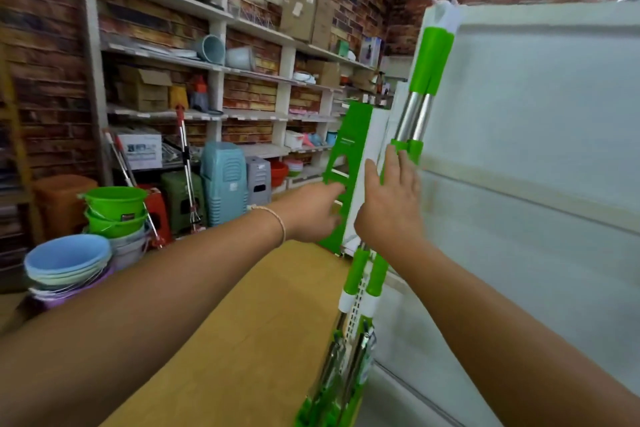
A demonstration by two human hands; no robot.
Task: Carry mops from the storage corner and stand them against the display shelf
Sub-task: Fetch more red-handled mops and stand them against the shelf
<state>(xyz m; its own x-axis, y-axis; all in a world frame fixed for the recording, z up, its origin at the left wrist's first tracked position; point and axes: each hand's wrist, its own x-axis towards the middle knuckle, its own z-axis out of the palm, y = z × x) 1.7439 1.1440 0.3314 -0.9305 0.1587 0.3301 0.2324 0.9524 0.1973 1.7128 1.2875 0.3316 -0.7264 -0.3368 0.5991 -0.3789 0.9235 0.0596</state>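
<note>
Two green-and-steel mops (pixel 417 114) stand side by side, leaning upright against the white end panel of the display shelf (pixel 540 135). Their green heads (pixel 329 402) rest on the floor at the bottom. My right hand (pixel 389 204) lies on the handles at mid-height with straight, spread fingers. My left hand (pixel 315 211), a bracelet on its wrist, reaches to the green-and-white panel (pixel 349 163) just left of the mops; its fingertips are blurred against it.
Wall shelves (pixel 221 69) on a brick wall hold boxes, buckets and bowls. Two red-handled mops (pixel 185 163) lean there. Stacked green buckets (pixel 116 208), pale basins (pixel 67 260) and plastic stools (pixel 225 180) crowd the left. The yellow floor (pixel 242 340) runs between them and the shelf.
</note>
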